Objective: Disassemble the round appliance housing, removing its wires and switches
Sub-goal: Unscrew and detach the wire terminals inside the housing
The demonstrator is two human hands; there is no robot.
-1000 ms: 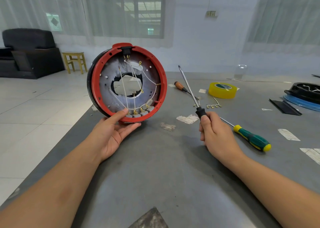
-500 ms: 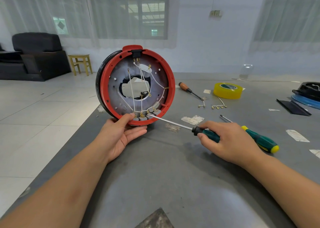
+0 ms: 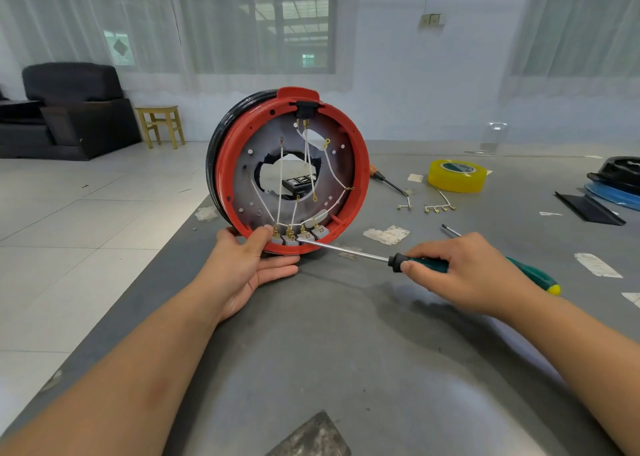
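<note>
Left hand (image 3: 247, 268) props red housing (image 3: 360, 178) upright on counter (image 3: 346, 369), thumb gripping rim; right hand (image 3: 464, 275) grips screwdriver (image 3: 349, 253), tip at switches (image 3: 298, 237).

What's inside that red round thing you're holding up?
Inside the round housing: white wires running to grey switches at the bottom, plus a central hole. Whatever lies behind the grey plate stays hidden.
</note>
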